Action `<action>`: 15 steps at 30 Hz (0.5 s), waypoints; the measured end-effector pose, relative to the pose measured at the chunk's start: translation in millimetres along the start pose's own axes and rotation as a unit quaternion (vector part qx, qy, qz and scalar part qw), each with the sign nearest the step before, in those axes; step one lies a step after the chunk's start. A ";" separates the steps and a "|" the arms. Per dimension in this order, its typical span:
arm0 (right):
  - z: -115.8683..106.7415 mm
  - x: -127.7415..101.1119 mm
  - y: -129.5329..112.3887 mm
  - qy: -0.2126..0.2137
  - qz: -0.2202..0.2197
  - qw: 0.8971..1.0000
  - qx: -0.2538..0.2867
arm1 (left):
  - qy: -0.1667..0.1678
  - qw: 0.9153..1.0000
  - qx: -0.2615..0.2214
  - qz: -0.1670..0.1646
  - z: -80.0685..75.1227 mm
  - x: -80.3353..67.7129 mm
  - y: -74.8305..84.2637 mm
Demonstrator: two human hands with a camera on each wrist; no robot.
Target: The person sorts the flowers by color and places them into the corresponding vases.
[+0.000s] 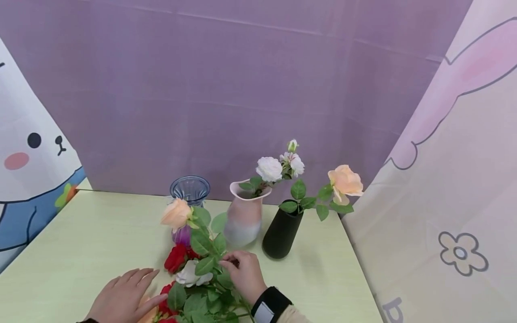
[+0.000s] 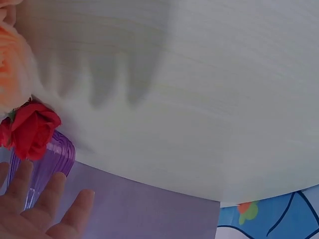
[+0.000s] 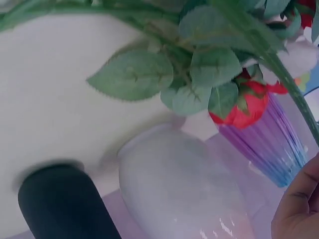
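Note:
My right hand (image 1: 244,273) pinches the green stem (image 3: 286,77) of a peach rose between thumb and fingers. That rose's bloom (image 1: 176,214) tilts up to the left, overlapping the glass vase in the head view. Below it lies a pile of flowers: red roses (image 1: 175,259), a white rose (image 1: 193,274) and many green leaves (image 1: 198,305). With fingers extended, my left hand (image 1: 125,296) hovers at the pile's left side, its thumb over the red and peach blooms. In the left wrist view its fingertips show just below a red rose (image 2: 34,130).
A blue and purple glass vase (image 1: 190,190) stands behind the pile. To its right are a pink and white vase (image 1: 244,220) with white roses (image 1: 269,169) and a black vase (image 1: 282,233) with a peach rose (image 1: 346,180). A purple cloth (image 1: 202,89) hangs behind the table.

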State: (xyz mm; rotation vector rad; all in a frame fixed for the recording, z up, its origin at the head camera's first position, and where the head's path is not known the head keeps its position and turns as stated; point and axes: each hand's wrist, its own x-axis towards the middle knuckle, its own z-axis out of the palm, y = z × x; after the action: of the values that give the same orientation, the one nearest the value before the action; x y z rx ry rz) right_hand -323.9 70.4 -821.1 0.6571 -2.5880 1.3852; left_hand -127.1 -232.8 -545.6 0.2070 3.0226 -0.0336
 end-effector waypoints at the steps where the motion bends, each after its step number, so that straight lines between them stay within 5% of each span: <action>1: -4.8 0.7 -1.4 0.001 -0.003 1.000 -0.002 | 0.004 1.000 0.004 0.005 17.2 6.6 -7.6; 5: -20.2 3.8 -2.9 0.017 -0.017 1.000 -0.012 | 0.087 0.995 0.034 0.029 111.3 38.0 -45.1; 7: -27.4 6.0 -3.3 0.031 -0.023 0.999 -0.022 | 0.095 0.994 0.039 0.043 130.3 45.8 -53.6; 9: -35.7 8.0 -4.4 0.043 -0.030 0.998 -0.020 | 0.102 0.993 0.038 0.040 118.6 42.4 -46.4; 12: -48.3 10.9 -7.3 0.060 -0.038 0.997 -0.005 | 0.036 0.999 0.012 0.036 52.8 25.9 -21.1; 13: -52.3 11.7 -7.9 0.064 -0.040 0.997 0.001 | 0.042 0.998 0.016 0.032 40.0 22.3 -14.1; 15: -59.3 13.6 -8.9 0.069 -0.040 0.997 0.014 | 0.041 0.998 0.016 0.035 38.9 24.7 -15.0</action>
State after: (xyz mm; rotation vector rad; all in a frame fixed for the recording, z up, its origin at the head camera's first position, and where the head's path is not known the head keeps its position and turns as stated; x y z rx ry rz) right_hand -337.3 110.3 -776.3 0.6382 -2.4128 1.3940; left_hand -149.2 -245.5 -586.8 0.3235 3.0948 -0.0697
